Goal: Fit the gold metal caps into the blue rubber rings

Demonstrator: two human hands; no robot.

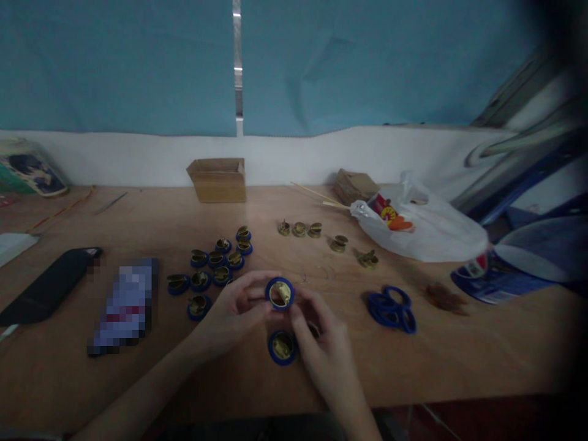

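Between my two hands is a round brass-coloured piece with a blue ring around it (280,294). My left hand (236,306) grips its left side, fingers behind and thumb at the lower edge. On the right side, the fingers of my right hand (319,334) are closed on the same piece. Just below lies another blue-ringed piece (282,347) on the table, beside my right hand. Several blue-ringed brass pieces (217,259) are grouped to the left. Behind my hands several brass pieces without rings (299,229) stand in a loose row. Loose blue rings (392,309) lie to the right.
A cardboard box (219,182) stands at the back of the wooden table (436,361). At right are a white plastic bag (436,229) and a blue tub (503,282). A dark phone-like object (48,286) and a blurred blue packet (126,306) lie at left.
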